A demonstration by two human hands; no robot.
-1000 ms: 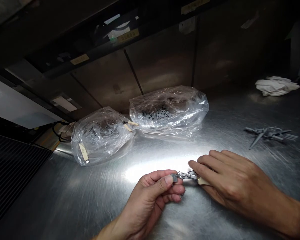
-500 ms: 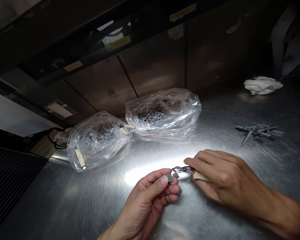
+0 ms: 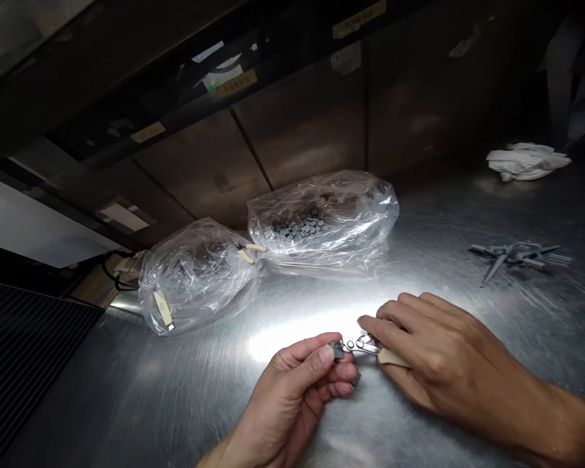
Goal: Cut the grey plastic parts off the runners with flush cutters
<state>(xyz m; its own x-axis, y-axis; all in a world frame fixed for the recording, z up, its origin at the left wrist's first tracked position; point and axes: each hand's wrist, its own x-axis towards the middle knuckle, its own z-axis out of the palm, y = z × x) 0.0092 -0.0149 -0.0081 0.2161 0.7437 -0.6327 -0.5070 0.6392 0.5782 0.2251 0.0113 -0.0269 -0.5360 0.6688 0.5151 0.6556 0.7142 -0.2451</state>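
Nippers [image 3: 383, 355], gripped in the right hand [image 3: 436, 361], point leftward, long axis running nearly crosswise between the hands, their tips at the right end of the small grey block [image 3: 337, 351] that the left hand [image 3: 299, 387] pinches above the bench [image 3: 175, 390].

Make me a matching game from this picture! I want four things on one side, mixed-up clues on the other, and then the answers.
Things:
1. Left hand
2. Right hand
3. Crumpled cloth
4. Clear plastic bags

Clues:
A. White, toward the back right of the metal table
B. Gripping cream-handled nippers
C. Small gray pieces inside
D. Pinching a small gray piece

Right pairs: 1-D, 2-B, 3-A, 4-C
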